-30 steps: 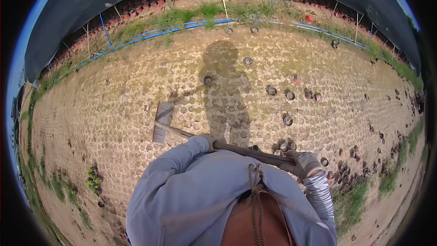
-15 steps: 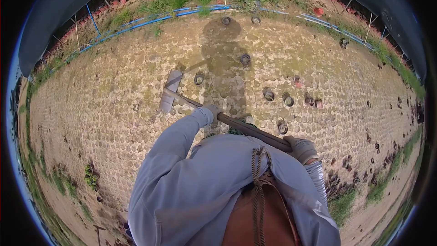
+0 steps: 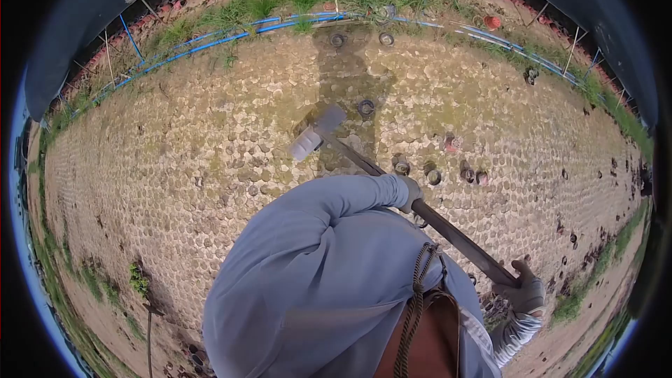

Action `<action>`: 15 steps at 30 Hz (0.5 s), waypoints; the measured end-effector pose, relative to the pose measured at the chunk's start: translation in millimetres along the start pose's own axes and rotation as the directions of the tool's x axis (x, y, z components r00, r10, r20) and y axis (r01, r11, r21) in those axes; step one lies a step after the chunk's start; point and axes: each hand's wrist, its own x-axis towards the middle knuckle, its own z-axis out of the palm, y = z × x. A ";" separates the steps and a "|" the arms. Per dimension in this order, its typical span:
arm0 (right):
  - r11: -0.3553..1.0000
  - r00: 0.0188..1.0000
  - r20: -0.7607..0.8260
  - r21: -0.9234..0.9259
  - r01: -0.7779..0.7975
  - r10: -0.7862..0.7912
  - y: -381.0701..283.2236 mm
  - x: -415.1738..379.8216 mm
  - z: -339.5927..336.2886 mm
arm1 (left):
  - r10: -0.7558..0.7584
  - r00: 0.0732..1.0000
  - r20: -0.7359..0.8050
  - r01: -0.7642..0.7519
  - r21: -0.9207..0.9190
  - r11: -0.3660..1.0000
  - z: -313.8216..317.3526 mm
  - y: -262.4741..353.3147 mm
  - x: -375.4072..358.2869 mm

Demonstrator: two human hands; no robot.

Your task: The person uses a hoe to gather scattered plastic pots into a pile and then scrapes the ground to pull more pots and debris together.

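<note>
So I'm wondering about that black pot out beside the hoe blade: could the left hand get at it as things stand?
Probably not: the left hand is shut on the hoe handle, and the black pot lies on the ground out beyond it, by the blade.

left hand (image 3: 411, 192): gloved, fist closed, arm bent forward | right hand (image 3: 526, 292): gloved, clenched, low at side

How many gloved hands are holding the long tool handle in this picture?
2. The left hand grips the handle near its middle, just past the blue sleeve. The right hand grips the near end, lower right. The blade is over the ground.
</note>
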 end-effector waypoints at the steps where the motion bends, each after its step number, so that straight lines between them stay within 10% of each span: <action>1: 0.983 0.996 -0.034 0.168 -0.077 0.084 23.0 -7.7 -13.1 | 0.056 0.998 0.010 -0.056 0.013 0.998 -26.3 23.1 6.8; 8: 0.849 0.981 -0.152 0.528 -0.023 0.121 20.2 -17.0 8.3 | 0.205 0.978 0.032 -0.207 0.199 0.958 -85.7 3.1 47.3; 15: 0.883 0.974 0.224 0.462 -0.085 -0.024 -99.8 137.7 140.1 | -0.027 0.977 0.213 -0.058 0.383 0.922 -168.3 -195.4 9.0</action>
